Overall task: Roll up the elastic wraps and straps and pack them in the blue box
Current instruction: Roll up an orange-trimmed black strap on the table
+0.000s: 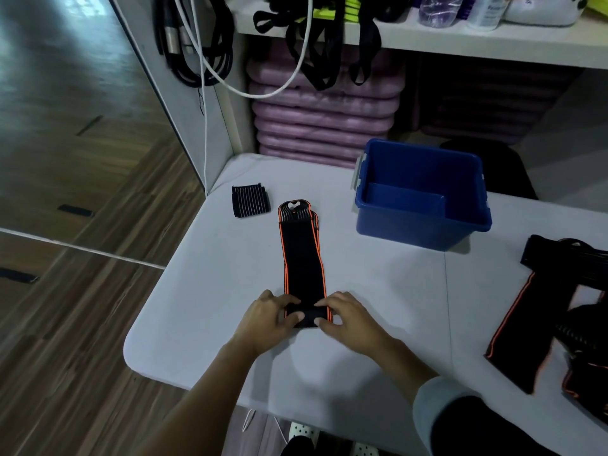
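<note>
Pinching the rolled near end of one orange-edged wrap with left hand and right hand; lying beyond, one black band, one blue box.

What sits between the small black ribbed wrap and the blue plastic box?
In the head view, only the far end of the long black orange-edged wrap lies there.

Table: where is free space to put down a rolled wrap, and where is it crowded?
Bare table lies between the orange-edged wrap and the pile of wraps, in front of the blue box. Another bare patch lies left of that wrap, nearer than the small black band. Crowded: the right edge, and the wrap's near end.
</note>
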